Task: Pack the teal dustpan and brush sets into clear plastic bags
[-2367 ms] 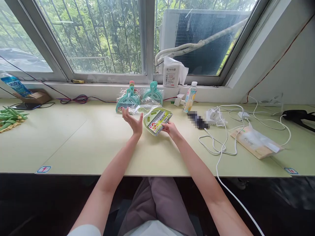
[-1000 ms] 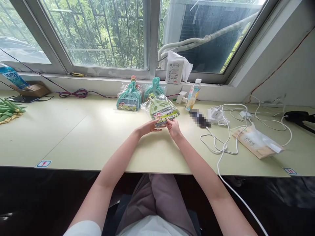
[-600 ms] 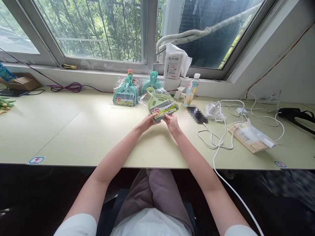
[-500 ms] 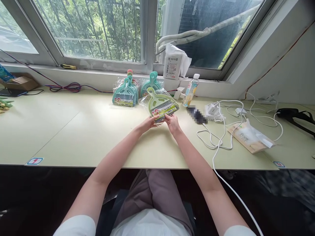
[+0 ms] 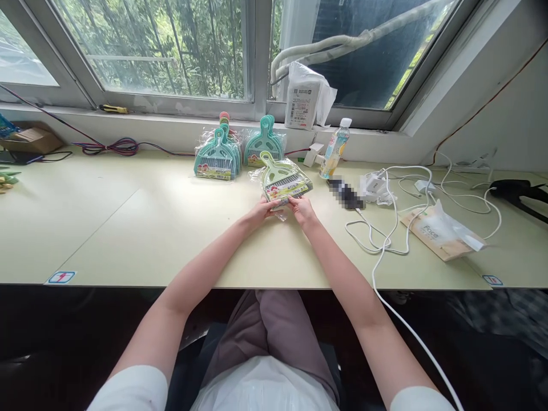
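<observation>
Between my two hands is a light green mini dustpan and brush set (image 5: 286,178) in a clear plastic wrapper, its handle pointing away and to the left. My left hand (image 5: 263,212) grips its lower left edge, and my right hand (image 5: 301,209) grips the lower edge farther right. A printed label runs across the front over grey bristles. Just behind, against the wall, stand wrapped teal dustpan sets: one stack (image 5: 217,157) on the left and another (image 5: 265,142) partly behind the green one.
To the right stand a drink bottle (image 5: 335,149), a blurred phone (image 5: 346,194), white chargers (image 5: 377,187) with looping cables and a face tissue pack (image 5: 443,231). A bundled cable (image 5: 112,146) and cardboard box (image 5: 32,138) lie at the left. A tissue packet (image 5: 303,103) stands on the sill.
The camera view has shifted slightly. Both hands still hold the green dustpan set, which has tipped a little flatter and lies slightly farther right in view.
</observation>
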The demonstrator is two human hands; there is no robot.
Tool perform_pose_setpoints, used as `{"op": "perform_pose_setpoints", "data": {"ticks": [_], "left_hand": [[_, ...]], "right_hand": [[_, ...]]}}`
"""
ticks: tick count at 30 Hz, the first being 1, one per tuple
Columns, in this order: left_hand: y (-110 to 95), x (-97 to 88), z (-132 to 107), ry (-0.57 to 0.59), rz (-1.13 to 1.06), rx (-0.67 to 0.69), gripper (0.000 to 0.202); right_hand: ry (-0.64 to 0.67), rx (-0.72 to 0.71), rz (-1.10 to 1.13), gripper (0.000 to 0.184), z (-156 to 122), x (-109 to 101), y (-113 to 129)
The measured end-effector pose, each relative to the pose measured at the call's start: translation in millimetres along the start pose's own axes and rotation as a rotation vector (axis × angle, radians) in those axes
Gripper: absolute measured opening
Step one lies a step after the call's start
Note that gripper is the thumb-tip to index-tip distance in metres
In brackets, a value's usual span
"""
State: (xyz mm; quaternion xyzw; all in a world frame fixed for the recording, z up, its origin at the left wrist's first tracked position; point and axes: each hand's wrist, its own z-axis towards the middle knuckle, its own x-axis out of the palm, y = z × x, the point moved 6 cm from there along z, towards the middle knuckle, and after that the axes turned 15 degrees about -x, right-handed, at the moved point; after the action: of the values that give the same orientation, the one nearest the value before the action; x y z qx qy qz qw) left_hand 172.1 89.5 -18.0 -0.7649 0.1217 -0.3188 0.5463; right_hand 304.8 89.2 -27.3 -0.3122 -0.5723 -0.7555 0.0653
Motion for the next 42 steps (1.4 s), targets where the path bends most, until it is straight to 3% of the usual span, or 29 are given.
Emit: {"op": "perform_pose_setpoints", "data": {"ticks": [3, 6, 11, 15, 23, 37, 42], "left_hand": [[4.9, 2.1, 5.3, -0.018, 0.033, -0.045, 0.057], [2.8, -10.5, 12.0, -0.169, -0.021, -0.060, 0.053], [-11.6, -28.5, 9.4, -0.291, -0.020, 0.105, 0.045], [-10.9, -34.0, 4.4, -0.380, 0.037, 0.102, 0.044], [-12.4, -21.0, -0.4, -0.337, 0.098, 0.108, 0.048], [-16.8, -8.4, -7.6, -0.104, 0.041, 0.069, 0.067], [-13.7, -10.7, -5.5, -0.096, 0.041, 0.075, 0.067]], "right_hand": [[-0.007, 0.027, 0.006, 0.033, 3.8, -2.8, 0.9], [0.020, 0.009, 0.008, 0.037, 5.9, -1.3, 4.0], [0.094, 0.029, 0.012, 0.038, 1.8, 6.4, 1.2], [0.110, 0.073, 0.004, 0.038, -2.4, 8.0, -2.4], [0.084, 0.073, -0.011, 0.038, -3.3, 4.4, 5.0], [0.137, 0.030, 0.012, 0.034, -1.1, 7.3, 8.0], [0.125, 0.033, 0.010, 0.035, -0.9, 6.6, 5.2]]}}
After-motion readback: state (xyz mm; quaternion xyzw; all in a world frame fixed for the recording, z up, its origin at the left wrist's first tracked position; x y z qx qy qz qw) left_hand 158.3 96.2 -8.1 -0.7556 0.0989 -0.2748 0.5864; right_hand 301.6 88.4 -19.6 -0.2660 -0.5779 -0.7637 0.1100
